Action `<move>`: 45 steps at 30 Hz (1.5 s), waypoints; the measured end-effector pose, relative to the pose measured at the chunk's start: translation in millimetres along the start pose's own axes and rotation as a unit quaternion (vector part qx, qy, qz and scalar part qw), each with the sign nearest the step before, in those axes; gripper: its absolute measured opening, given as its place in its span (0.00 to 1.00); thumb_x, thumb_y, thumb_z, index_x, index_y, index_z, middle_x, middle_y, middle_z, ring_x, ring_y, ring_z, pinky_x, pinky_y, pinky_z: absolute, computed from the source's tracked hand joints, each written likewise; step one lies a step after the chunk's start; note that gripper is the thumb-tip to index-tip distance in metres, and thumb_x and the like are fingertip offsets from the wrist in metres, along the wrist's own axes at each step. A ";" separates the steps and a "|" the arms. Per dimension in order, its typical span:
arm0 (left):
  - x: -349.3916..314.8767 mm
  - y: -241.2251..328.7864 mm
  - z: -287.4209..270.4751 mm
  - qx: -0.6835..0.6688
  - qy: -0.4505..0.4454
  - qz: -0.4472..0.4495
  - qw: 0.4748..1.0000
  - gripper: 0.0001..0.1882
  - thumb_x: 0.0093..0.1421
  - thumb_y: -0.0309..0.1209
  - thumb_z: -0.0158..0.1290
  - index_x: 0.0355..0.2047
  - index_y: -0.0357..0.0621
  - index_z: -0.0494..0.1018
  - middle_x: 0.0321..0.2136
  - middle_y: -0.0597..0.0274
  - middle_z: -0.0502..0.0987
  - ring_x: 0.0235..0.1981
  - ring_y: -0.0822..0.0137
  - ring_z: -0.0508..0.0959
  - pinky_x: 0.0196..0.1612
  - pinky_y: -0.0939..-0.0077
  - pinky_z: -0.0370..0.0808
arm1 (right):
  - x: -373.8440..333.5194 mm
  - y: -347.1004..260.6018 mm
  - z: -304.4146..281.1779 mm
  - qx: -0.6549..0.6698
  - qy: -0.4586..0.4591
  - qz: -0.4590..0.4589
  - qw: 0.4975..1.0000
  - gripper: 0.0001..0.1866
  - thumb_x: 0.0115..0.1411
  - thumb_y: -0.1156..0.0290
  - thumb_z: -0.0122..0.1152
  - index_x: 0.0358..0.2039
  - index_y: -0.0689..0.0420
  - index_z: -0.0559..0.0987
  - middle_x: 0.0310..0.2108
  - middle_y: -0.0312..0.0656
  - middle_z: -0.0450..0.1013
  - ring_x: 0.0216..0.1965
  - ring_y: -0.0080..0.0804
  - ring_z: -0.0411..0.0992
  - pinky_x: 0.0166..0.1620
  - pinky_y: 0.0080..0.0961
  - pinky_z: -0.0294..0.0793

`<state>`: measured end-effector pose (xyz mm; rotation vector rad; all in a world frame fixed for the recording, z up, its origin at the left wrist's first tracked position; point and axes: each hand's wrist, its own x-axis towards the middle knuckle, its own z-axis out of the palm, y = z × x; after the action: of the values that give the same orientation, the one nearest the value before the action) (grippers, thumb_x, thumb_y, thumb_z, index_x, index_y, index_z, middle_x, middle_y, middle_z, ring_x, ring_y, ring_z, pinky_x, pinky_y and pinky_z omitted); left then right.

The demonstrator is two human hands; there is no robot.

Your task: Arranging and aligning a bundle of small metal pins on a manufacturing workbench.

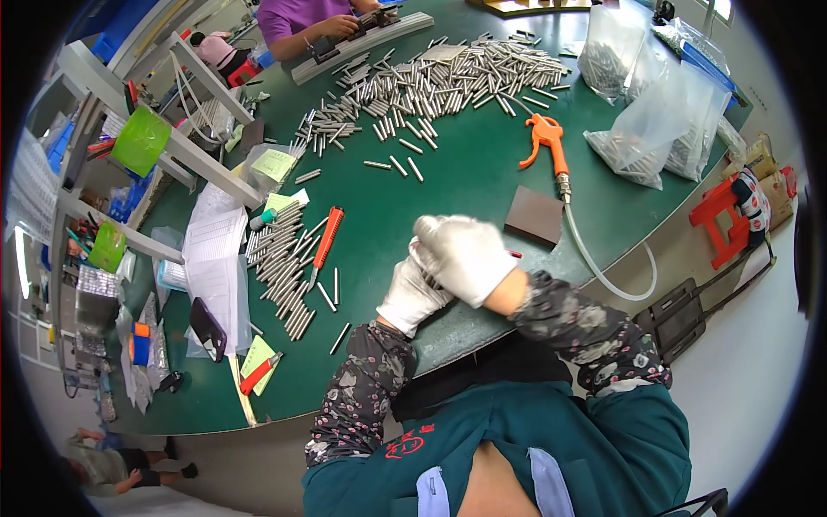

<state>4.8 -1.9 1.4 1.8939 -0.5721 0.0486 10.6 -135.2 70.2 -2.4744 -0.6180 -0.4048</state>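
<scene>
White work gloves cover both hands, which are brought together above the near edge of the green table. My left hand (412, 297) is closed, with a bit of dark metal showing between its fingers and the other hand. Over it lies my right hand (469, 258), curled and a little smeared by motion; what it grips is hidden. A small red tip (514, 254) pokes out beside the right hand. Left of the hands, a row of metal pins (280, 267) lies with an orange-red knife-like tool (328, 237). A brown block (533, 216) sits just right of them.
A large heap of metal pins (431, 82) covers the table's far side. An orange air gun (544, 142) with a pale hose lies at the right, near plastic bags of pins (642, 138). Papers (214, 250) and a phone (207, 328) lie left. Across the table, a person in purple (297, 21) handles a fixture.
</scene>
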 end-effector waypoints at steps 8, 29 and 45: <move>-4.1 13.9 1.3 -0.046 -0.036 -0.050 0.997 0.29 0.41 0.18 0.56 0.47 0.38 0.64 0.38 0.64 0.74 0.38 0.74 0.75 0.43 0.81 0.71 | 37.6 33.7 18.6 -0.050 0.039 0.109 0.992 0.09 0.54 0.65 0.50 0.26 0.57 0.70 0.21 0.49 0.72 0.26 0.49 0.72 0.31 0.41 0.71; -2.6 3.9 4.4 -0.110 0.008 -0.101 0.989 0.29 0.41 0.16 0.56 0.47 0.37 0.65 0.40 0.63 0.74 0.41 0.74 0.73 0.46 0.80 0.70 | -10.5 16.3 2.2 -0.018 0.082 -0.078 0.993 0.07 0.52 0.66 0.54 0.25 0.55 0.70 0.16 0.43 0.69 0.21 0.42 0.71 0.24 0.35 0.71; -4.7 0.3 9.2 -0.150 0.027 -0.065 0.986 0.29 0.40 0.17 0.55 0.46 0.36 0.64 0.35 0.63 0.75 0.38 0.74 0.75 0.42 0.81 0.72 | -10.9 24.7 -5.0 -0.007 -0.012 -0.087 0.996 0.07 0.52 0.64 0.55 0.24 0.52 0.70 0.18 0.43 0.68 0.24 0.43 0.70 0.27 0.38 0.70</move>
<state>-1.5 -8.4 -3.4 1.6268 -0.3925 -0.0680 13.1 -160.1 59.0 -2.4499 -0.8472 -0.4488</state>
